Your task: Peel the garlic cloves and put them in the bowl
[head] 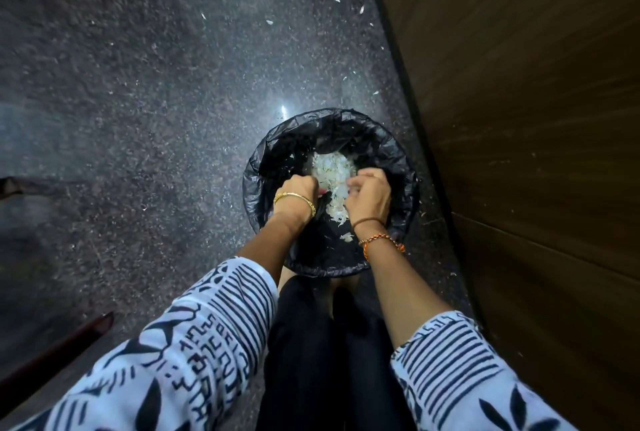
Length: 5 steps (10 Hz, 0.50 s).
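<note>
- Left hand (298, 195): held over the bin, fingers curled downward; a small reddish-pink bit is glimpsed at the fingertips, but what is gripped cannot be told. A gold bangle (294, 197) is worn at the wrist.
- Right hand (369, 196): held opposite, fingers curled inward toward the left fingertips; whether anything is pinched cannot be told. A brown thread (369, 221) and an orange beaded band (381, 240) are worn at the wrist.
- Garlic skins (332, 170): a pale heap lying between and just beyond both sets of fingertips, inside the bin; loose strands are seen below the right fingers.
- Bin (401, 160): round, lined with a black plastic bag, placed directly beneath both hands.
- Garlic cloves and bowl: not identifiable.
- Floor (138, 84): dark speckled stone, white skin flakes scattered beyond the fingers.
- Wooden panel (519, 84): brown, standing to the right of the right fingers.
- Sleeves (214, 326): white with dark stripes and prints.
</note>
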{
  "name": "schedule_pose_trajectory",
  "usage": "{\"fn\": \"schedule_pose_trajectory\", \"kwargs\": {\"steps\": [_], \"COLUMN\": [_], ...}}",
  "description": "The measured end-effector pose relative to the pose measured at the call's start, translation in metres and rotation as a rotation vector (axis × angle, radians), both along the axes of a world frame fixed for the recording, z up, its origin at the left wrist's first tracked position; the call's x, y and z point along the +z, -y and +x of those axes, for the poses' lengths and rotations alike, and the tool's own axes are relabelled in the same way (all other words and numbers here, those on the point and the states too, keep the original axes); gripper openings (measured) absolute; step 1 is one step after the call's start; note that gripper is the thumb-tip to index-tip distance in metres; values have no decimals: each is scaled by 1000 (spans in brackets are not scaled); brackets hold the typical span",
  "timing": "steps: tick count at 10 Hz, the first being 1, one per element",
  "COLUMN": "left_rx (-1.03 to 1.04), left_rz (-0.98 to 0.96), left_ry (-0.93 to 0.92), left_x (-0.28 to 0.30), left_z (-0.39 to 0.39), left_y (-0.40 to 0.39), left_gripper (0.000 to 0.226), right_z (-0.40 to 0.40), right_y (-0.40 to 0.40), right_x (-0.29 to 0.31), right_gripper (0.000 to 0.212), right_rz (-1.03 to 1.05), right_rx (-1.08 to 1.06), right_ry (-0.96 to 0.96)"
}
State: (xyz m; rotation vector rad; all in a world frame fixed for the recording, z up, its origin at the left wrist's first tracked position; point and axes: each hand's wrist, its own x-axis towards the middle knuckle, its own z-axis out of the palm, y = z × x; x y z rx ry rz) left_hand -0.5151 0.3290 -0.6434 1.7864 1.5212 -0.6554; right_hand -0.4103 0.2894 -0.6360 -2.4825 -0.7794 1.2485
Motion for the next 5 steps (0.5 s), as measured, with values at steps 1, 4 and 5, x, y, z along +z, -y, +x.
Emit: {"fn": "schedule_pose_trajectory", "kwargs": {"steps": [1,4,5], "left_rx": [-55,-213,-138], "left_rz": [-37,-68,-52], "left_ry": [38,-6,-25], "left_x": [3,73,98], "left_z": [-2,-12,-9], "left_y": [1,14,17], "left_gripper": [45,65,43], "right_z": [-1,-5,-6], "right_y": [3,17,21], "right_x": [12,91,118], "right_gripper": [25,27,44], "right_rz": [-57,-53,-126], "right_rx": [83,36,294], "right_ry": [153,133,81]}}
